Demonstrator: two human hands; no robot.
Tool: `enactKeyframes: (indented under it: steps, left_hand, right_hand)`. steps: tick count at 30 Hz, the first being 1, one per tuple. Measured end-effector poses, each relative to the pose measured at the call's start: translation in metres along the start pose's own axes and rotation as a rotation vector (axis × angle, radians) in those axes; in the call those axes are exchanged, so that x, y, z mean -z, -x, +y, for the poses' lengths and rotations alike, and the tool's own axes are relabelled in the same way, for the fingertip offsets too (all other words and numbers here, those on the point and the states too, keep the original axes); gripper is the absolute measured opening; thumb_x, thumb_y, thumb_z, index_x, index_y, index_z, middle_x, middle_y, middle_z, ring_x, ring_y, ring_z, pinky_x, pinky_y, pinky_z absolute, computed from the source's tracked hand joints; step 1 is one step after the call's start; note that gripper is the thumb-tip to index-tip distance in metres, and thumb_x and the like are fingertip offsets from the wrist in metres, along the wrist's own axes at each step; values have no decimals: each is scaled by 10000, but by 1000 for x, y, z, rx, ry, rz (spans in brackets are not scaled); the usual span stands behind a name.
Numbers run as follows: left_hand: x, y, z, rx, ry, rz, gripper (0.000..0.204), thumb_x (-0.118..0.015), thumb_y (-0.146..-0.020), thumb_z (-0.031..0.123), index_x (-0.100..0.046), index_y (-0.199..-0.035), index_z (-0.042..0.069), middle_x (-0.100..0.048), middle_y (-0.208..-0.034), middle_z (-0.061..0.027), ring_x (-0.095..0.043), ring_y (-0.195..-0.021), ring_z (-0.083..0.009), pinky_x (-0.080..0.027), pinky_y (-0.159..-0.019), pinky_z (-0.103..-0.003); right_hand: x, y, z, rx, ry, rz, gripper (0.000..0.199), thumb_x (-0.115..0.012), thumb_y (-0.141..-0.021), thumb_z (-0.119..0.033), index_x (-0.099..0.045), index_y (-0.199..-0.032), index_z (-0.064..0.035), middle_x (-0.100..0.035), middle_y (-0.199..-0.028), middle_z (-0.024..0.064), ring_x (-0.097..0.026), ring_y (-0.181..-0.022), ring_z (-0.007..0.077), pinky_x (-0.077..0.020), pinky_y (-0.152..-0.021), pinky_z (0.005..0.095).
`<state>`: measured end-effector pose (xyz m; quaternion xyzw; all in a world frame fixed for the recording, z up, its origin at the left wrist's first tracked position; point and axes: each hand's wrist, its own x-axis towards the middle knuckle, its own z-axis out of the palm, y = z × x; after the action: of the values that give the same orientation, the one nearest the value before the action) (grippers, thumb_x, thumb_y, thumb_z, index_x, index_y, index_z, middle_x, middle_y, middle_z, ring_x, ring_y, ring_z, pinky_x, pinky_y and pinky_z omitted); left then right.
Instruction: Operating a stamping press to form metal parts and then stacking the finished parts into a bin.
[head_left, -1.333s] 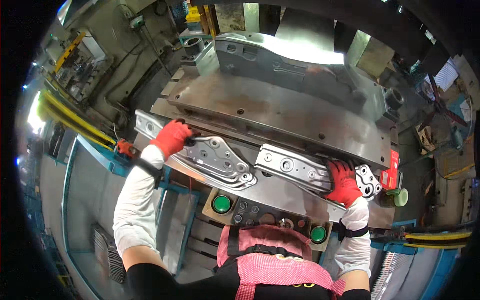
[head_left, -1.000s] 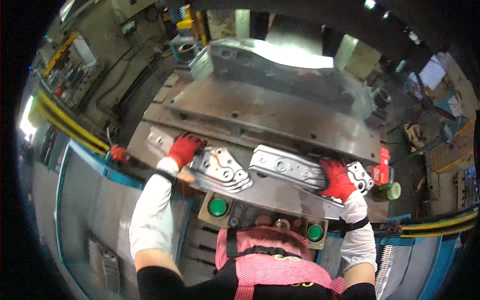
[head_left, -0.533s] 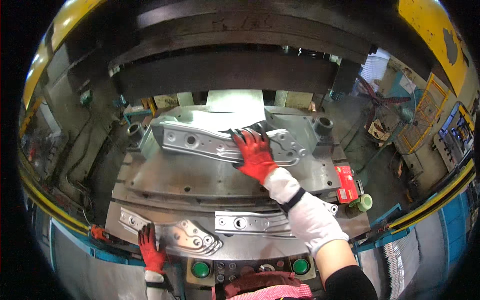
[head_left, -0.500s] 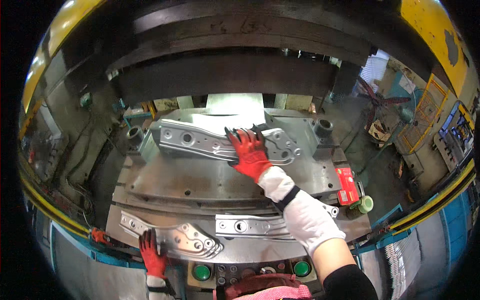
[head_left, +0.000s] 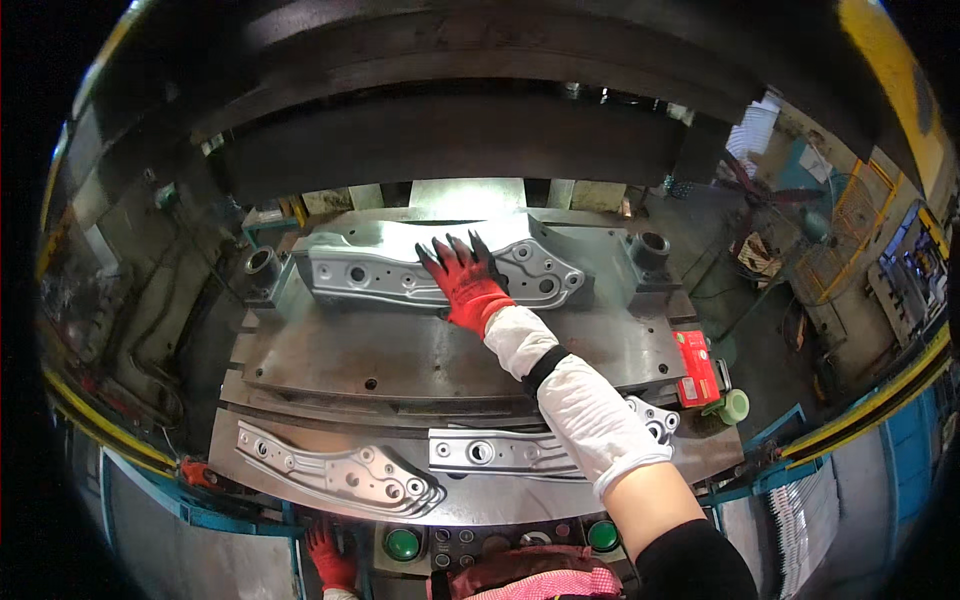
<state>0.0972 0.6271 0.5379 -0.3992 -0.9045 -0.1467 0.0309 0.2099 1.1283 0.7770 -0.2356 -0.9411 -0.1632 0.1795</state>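
Note:
My right hand (head_left: 466, 284), in a red glove with dark fingertips, lies flat with fingers spread on a long stamped metal bracket (head_left: 385, 279). This holed, silvery part rests along the far side of the press die (head_left: 440, 352); my palm hides part of its middle. At the lower left, my left hand (head_left: 330, 560), in a red glove, is off the metal parts beside the control panel (head_left: 462, 547), its fingers stretched out and holding nothing. Between my hands, a few overlapping stamped brackets (head_left: 345, 470) lie on the near left plate.
Another bracket (head_left: 500, 455) lies near right, partly under my forearm. Guide posts (head_left: 650, 250) flank the die. A red box (head_left: 695, 368) and a green-lidded container (head_left: 733, 406) stand at the right edge. Green buttons (head_left: 403, 544) sit on the panel. The dark press ram (head_left: 450, 145) hangs above.
My right hand has shifted slightly left and away from me, and the bracket under it lies straighter on the die. My left hand has left the near-left brackets and moved down toward me.

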Motion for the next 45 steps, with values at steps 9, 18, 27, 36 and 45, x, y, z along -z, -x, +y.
enactKeyframes:
  steps: [9, 18, 27, 36, 45]
  left_hand:
    - [18, 34, 16, 23, -169, 0, 513, -528, -852, 331, -414, -1310, 131, -494, -1236, -174, -460, -1111, -368, -373, -944, -435]
    - [-75, 48, -8, 217, 286, -484, 858, -711, -706, 353, -258, -1356, 22, -431, -1285, -226, -400, -1217, -320, -340, -991, -396]
    - [-150, 36, -17, 364, 734, -660, 1264, -702, -546, 656, -58, -1381, -39, -153, -1421, -262, -180, -1323, -357, -239, -1062, -390]
    - [-143, 19, -29, 344, 605, -684, 1397, -779, -430, 636, 1, -1380, -28, -191, -1399, -269, -216, -1305, -361, -267, -1048, -409]
    - [-122, 9, 13, 431, 650, -580, 1329, -888, -402, 376, -86, -1373, -49, -231, -1409, -219, -228, -1315, -280, -276, -1047, -345]
  right_hand:
    - [-49, -2, 16, -111, 348, 513, 906, -696, -599, -235, -238, -1381, -200, -287, -1369, 128, -229, -1285, 362, -78, -1058, 581]
    - [59, 65, -25, -148, -201, -15, 966, -701, -639, -426, -176, -1403, -153, -156, -1425, 200, -130, -1314, 407, -106, -1042, 574]
    - [14, 428, 18, -1092, -440, 552, 895, -709, -656, -60, -179, -1373, 12, -251, -1401, 166, -222, -1310, 264, -162, -1082, 389]
    - [-146, 677, -73, -1420, -935, -632, 872, -697, -699, -385, -271, -1323, 51, -409, -1271, 263, -407, -1173, 370, -341, -984, 401]
    - [-111, 614, -87, -1560, -916, -507, 971, -808, -553, -343, -321, -1320, 0, -452, -1282, 192, -446, -1182, 285, -374, -973, 349]
